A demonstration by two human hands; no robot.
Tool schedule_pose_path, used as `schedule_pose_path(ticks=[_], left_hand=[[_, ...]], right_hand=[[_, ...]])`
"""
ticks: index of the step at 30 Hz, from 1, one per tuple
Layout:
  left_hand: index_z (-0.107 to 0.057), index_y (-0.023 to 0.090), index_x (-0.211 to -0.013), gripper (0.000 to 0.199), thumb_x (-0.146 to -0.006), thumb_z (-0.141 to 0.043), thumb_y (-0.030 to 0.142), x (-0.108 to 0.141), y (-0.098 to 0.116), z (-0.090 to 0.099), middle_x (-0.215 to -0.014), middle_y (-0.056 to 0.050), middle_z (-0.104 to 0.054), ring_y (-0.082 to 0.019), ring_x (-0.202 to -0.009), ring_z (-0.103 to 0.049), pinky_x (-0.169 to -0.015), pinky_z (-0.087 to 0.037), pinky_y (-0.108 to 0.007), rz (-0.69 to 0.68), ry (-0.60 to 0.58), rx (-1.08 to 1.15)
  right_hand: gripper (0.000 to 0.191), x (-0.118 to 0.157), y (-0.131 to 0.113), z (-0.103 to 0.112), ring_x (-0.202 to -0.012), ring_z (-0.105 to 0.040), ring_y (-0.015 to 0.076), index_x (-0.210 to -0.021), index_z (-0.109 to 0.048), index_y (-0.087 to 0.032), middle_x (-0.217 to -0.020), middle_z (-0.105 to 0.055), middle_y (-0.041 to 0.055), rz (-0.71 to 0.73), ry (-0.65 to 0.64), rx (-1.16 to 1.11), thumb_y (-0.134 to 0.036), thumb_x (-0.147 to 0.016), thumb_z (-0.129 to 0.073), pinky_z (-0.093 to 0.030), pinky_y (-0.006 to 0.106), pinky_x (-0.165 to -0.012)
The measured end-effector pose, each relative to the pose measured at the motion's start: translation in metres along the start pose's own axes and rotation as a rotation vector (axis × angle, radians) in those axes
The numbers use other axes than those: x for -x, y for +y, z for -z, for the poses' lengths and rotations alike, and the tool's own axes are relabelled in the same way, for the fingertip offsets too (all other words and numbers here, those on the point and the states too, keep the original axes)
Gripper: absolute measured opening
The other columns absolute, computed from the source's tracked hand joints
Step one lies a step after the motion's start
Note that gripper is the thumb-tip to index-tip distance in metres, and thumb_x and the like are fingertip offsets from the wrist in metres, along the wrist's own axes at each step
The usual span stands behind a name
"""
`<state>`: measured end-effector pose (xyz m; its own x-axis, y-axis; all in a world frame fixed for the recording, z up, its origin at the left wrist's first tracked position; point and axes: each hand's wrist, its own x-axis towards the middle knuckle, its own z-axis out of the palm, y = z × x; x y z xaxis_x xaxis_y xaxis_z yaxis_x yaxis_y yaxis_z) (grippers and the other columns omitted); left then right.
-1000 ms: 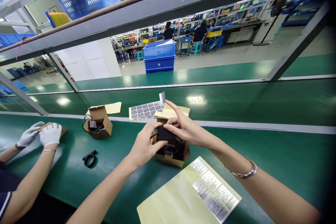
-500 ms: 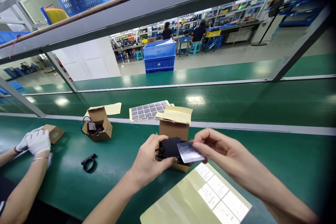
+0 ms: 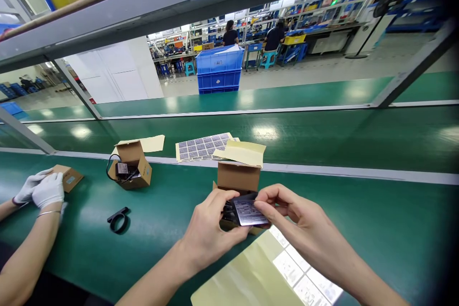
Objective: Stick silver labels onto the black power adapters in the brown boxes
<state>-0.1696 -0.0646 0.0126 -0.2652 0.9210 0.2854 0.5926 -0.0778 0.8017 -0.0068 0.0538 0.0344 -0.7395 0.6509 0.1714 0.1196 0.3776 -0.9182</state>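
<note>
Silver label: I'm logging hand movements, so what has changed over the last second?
The right hand, now pinching the silver label, has brought it down from near the sticker sheet to over the black device. The left hand still holds the device; the black ring stayed put.

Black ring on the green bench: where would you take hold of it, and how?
I'd probably pinch the black ring by the straight bar on its far side, coming down from above. The bar is narrow with two long edges, nothing stands over it, and the bench shows all around.
</note>
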Motion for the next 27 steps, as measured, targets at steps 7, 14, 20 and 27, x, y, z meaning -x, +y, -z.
schedule_pose_path(ticks=[7,14,20,27], left_hand=[[-0.058,0.022,-0.121,0.047,-0.076,-0.074,0.016,0.001,-0.001,-0.003,-0.112,-0.006,-0.065,-0.021,-0.099,-0.066,-0.079,-0.057,-0.027,-0.059,0.043,0.017],[-0.057,0.023,-0.122,0.048,-0.077,-0.074,0.016,0.004,-0.003,-0.006,-0.111,-0.006,-0.066,-0.02,-0.098,-0.067,-0.076,-0.059,-0.026,-0.103,0.068,-0.038],[-0.052,0.023,-0.13,0.049,-0.085,-0.069,0.018,0.005,-0.012,-0.011,-0.12,-0.008,-0.064,-0.021,-0.108,-0.066,-0.085,-0.06,-0.029,-0.202,0.092,-0.053],[-0.05,0.024,-0.133,0.05,-0.087,-0.066,0.014,0.003,-0.021,-0.011,-0.122,-0.008,-0.063,-0.02,-0.112,-0.064,-0.091,-0.059,-0.03,-0.252,0.073,-0.06]], right_hand=[[0.028,0.0,0.001,0.002,-0.069,-0.062,0.0147,-0.088,-0.062,-0.023,-0.08,-0.066,0.0004,-0.035,-0.028,0.019,-0.049,-0.096,-0.053,-0.05,0.024,-0.059],[0.025,0.001,-0.001,-0.007,-0.062,-0.059,0.0137,-0.084,-0.06,-0.025,-0.075,-0.064,-0.0011,0.022,0.039,0.172,-0.046,-0.096,-0.053,-0.048,0.025,-0.056],[0.033,-0.009,0.011,-0.014,-0.087,-0.063,0.0224,-0.101,-0.063,-0.023,-0.098,-0.066,0.0061,0.026,0.178,0.168,-0.052,-0.085,-0.065,-0.051,0.033,-0.072],[0.037,-0.005,0.026,-0.042,-0.082,-0.062,0.0196,-0.097,-0.061,-0.022,-0.089,-0.065,0.0036,-0.059,0.094,-0.141,-0.051,-0.101,-0.038,-0.05,0.031,-0.073]])
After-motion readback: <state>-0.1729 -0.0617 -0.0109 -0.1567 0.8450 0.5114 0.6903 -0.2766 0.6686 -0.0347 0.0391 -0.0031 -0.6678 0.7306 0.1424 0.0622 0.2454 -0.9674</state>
